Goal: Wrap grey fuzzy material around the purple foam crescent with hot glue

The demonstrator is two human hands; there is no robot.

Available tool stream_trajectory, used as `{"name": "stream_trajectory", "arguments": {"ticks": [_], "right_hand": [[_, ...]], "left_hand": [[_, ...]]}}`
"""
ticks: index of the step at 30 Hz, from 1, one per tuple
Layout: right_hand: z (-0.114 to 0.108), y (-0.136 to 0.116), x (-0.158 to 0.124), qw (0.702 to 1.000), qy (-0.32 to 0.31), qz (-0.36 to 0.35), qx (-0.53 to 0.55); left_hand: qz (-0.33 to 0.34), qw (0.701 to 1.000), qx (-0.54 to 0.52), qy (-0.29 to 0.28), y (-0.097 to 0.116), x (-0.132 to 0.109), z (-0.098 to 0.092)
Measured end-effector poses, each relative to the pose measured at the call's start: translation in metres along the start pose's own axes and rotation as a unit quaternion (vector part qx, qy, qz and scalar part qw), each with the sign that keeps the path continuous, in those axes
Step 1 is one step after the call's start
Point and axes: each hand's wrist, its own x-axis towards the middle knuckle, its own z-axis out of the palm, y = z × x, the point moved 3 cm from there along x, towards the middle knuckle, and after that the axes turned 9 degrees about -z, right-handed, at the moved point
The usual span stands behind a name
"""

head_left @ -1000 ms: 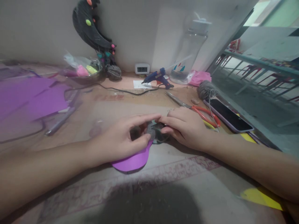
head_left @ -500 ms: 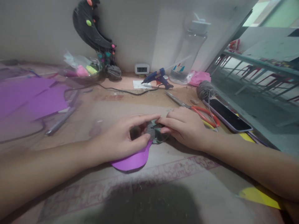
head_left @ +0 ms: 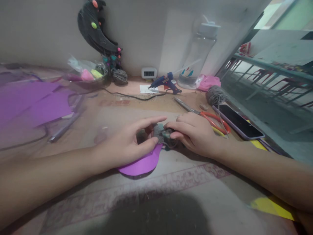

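Note:
Between thumb and fingers, my left hand (head_left: pixel 132 140) grips a small piece wrapped in grey yarn (head_left: pixel 158 133), its index finger stretched out above. A bit of teal shows at the piece's upper edge. My right hand (head_left: pixel 197 132) has its fingers curled and pinched on the strand of grey yarn at the piece's right side; the fingertips are partly hidden. Beneath my left hand lies a purple paper shape (head_left: pixel 141 165) with a rounded edge, partly covered by the hand.
Beyond my right hand lie orange-handled scissors (head_left: pixel 215 122), a ball of grey yarn (head_left: pixel 215 95) and a phone (head_left: pixel 239 121). A blue glue gun (head_left: pixel 167 81), a small clock (head_left: pixel 149 73) and a bottle (head_left: pixel 198 55) stand along the wall. Purple sheets (head_left: pixel 46 104) lie left.
My right fingers have drawn slightly away from my left index finger and curled lower around the yarn. The purple paper has shifted a little right and up.

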Motion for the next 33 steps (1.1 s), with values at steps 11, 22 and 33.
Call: {"name": "stream_trajectory", "arguments": {"ticks": [11,22,33], "right_hand": [[0.0015,-0.0001,0.0006,1.0,-0.013,-0.002,-0.015],[0.0017,0.0005,0.0001,1.0,-0.02,-0.007,-0.02],[0.0017,0.0001,-0.0008,0.999,-0.018,-0.02,-0.046]], "left_hand": [[0.005,0.999,0.035,0.013,0.0042,-0.0001,-0.002],[0.008,0.999,0.038,0.012,0.0049,-0.0005,-0.0021],[-0.008,1.0,0.016,0.011,-0.0039,-0.0004,-0.001]]}}
